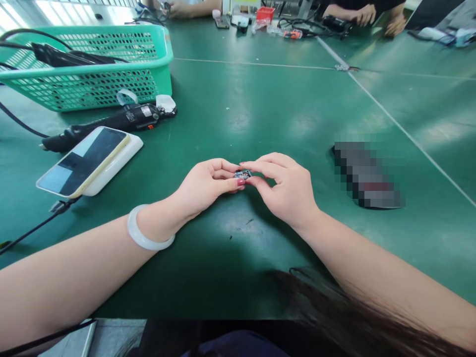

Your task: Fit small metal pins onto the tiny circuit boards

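A small part with a dark, silvery, detailed face, like a tiny circuit board (243, 174), sits between the fingertips of both hands, just above the green table (238, 119). My left hand (208, 181) pinches its left side between thumb and fingers. From the other side, the thumb and forefinger of my right hand (284, 186) close on its right edge. The fingertips cover much of the part, so its full shape is hidden. A pale bracelet (148, 235) circles my left wrist.
At left lie a phone (85, 158) on a white block (115, 171), a black corded handheld tool (122, 119) and a green basket (111, 79) with cables. A blurred-out dark object (366, 176) lies at right. Other people's hands (366, 15) show at the far edge.
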`<move>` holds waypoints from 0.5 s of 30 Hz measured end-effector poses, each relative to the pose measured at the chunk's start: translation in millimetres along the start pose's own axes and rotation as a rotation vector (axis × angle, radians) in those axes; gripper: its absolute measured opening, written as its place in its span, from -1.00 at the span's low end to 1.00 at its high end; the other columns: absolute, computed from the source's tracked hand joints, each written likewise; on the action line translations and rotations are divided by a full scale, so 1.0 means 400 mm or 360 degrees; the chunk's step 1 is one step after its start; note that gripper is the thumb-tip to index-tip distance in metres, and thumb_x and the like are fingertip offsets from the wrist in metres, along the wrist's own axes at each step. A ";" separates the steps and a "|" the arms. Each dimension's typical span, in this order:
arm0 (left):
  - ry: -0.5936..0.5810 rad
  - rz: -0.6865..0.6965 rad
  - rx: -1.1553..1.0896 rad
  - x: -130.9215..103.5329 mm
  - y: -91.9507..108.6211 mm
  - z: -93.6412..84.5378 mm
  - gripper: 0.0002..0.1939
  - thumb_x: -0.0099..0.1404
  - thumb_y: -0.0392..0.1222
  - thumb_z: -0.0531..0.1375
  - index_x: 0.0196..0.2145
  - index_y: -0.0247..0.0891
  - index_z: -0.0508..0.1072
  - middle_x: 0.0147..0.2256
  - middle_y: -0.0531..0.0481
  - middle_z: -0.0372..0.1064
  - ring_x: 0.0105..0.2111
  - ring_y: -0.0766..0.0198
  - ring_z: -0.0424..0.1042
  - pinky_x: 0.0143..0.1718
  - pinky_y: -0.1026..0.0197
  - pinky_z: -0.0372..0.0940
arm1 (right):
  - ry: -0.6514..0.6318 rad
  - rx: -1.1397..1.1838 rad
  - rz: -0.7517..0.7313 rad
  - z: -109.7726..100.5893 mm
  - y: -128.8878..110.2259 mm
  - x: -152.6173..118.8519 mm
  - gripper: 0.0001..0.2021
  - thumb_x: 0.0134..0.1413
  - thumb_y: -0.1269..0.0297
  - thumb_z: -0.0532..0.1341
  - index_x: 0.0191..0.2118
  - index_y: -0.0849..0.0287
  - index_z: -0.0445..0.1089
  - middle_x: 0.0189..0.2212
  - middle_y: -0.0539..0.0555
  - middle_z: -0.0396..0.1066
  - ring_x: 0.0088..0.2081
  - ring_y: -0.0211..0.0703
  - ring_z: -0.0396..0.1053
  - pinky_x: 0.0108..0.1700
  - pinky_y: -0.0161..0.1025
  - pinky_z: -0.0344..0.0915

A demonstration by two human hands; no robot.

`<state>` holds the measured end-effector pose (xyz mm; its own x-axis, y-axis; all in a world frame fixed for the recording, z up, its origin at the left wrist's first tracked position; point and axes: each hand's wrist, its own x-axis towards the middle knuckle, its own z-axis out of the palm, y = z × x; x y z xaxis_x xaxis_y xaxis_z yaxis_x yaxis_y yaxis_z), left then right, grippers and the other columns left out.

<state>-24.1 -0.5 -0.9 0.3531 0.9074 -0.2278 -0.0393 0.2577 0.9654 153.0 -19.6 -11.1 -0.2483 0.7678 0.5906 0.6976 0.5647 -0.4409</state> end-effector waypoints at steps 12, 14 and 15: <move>-0.0041 0.0023 -0.0061 0.001 -0.001 0.002 -0.76 0.07 -0.28 0.36 -0.29 -0.38 0.46 -0.40 -0.06 0.54 -0.36 0.34 0.50 -0.26 0.27 0.36 | 0.0026 0.0054 0.0083 0.002 0.003 -0.001 -0.85 0.07 0.31 0.28 -0.21 0.06 0.53 -0.35 -0.01 0.53 -0.28 -0.18 0.42 -0.16 -0.17 0.34; -0.0034 0.0007 -0.0061 0.002 -0.001 0.002 -0.76 0.08 -0.29 0.35 -0.28 -0.38 0.46 -0.40 -0.06 0.54 -0.37 0.34 0.50 -0.26 0.27 0.36 | 0.0033 0.0063 0.0099 -0.002 0.002 0.002 -0.83 0.05 0.32 0.30 -0.19 0.06 0.53 -0.36 -0.02 0.53 -0.28 -0.17 0.42 -0.15 -0.17 0.34; -0.0028 -0.0004 -0.0067 0.003 -0.001 0.002 -0.76 0.08 -0.29 0.35 -0.28 -0.38 0.46 -0.41 -0.06 0.54 -0.37 0.34 0.50 -0.26 0.27 0.36 | 0.0035 0.0069 0.0111 -0.007 0.002 0.003 -0.82 0.05 0.33 0.30 -0.18 0.06 0.53 -0.37 -0.03 0.53 -0.29 -0.18 0.43 -0.15 -0.17 0.34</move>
<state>-23.1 0.1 -1.2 0.3695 0.9009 -0.2276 -0.0774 0.2739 0.9586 155.1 -19.0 -8.8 -0.1853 0.7992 0.5718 0.6829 0.5231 -0.5098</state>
